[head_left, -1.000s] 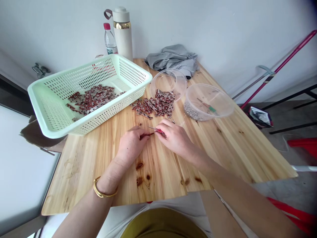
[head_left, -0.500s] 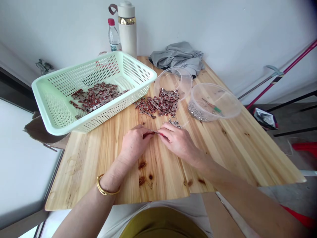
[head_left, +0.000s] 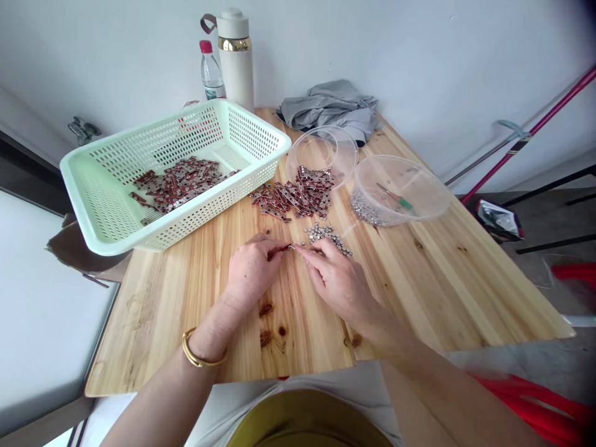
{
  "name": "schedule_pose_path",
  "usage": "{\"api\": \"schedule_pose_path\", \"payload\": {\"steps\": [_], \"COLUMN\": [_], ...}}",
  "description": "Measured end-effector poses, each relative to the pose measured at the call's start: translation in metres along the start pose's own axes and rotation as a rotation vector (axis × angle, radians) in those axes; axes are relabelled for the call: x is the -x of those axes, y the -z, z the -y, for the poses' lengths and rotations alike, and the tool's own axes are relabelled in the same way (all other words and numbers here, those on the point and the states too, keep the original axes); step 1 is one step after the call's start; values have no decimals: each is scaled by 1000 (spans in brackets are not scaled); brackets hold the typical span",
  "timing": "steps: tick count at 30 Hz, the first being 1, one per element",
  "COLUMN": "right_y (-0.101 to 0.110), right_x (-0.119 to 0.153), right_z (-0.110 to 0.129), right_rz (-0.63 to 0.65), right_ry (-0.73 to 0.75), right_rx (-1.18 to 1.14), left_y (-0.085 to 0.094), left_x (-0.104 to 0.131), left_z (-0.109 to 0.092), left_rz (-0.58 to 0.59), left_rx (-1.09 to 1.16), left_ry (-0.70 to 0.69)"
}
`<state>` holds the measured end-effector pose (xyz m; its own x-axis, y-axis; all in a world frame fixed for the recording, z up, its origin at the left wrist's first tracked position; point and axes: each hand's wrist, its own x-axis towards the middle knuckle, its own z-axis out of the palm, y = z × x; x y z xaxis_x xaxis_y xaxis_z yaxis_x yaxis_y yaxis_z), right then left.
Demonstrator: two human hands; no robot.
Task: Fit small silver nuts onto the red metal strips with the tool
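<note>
My left hand (head_left: 252, 266) is closed in a pinch on a small reddish-brown metal strip (head_left: 280, 249), mostly hidden by its fingers. My right hand (head_left: 336, 276) meets its end with fingertips drawn together; a tiny silver glint shows there, and whatever these fingers pinch is too small to make out. Just beyond the right fingers lies a loose scatter of small silver nut-like pieces (head_left: 322, 232). Farther back is a pile of similar reddish metal strips (head_left: 305, 192) with holes along them.
A pale green basket (head_left: 218, 197) holding more strips stands at the left. Right of the pile is a clear round tub (head_left: 426, 211) with small metal pieces and a green-handled tool (head_left: 404, 203). A clear lid (head_left: 347, 158), grey cloth (head_left: 330, 105), bottle (head_left: 213, 74) and flask (head_left: 236, 74) sit behind.
My right hand has shifted slightly right and down, with its fingertips now at the strip's end. More of the small silver pieces show beyond it. The left hand stays nearly in place.
</note>
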<state>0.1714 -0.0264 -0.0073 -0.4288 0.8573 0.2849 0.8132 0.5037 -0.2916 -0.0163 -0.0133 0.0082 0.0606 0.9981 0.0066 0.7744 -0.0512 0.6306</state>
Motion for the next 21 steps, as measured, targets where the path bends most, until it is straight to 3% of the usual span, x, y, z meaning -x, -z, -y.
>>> {"api": "schedule_pose_path", "payload": {"steps": [9, 21], "right_y": [-6, -6], "right_x": [6, 7], "right_z": [4, 10], "right_rz": [-14, 81], "right_ry": [34, 66], "right_rx": [183, 338], "left_y": [-1, 0], "left_x": [-2, -4], "left_z": [-1, -3], "left_rz": [10, 12], "left_rx": [-14, 15], "left_ry": [21, 34]}}
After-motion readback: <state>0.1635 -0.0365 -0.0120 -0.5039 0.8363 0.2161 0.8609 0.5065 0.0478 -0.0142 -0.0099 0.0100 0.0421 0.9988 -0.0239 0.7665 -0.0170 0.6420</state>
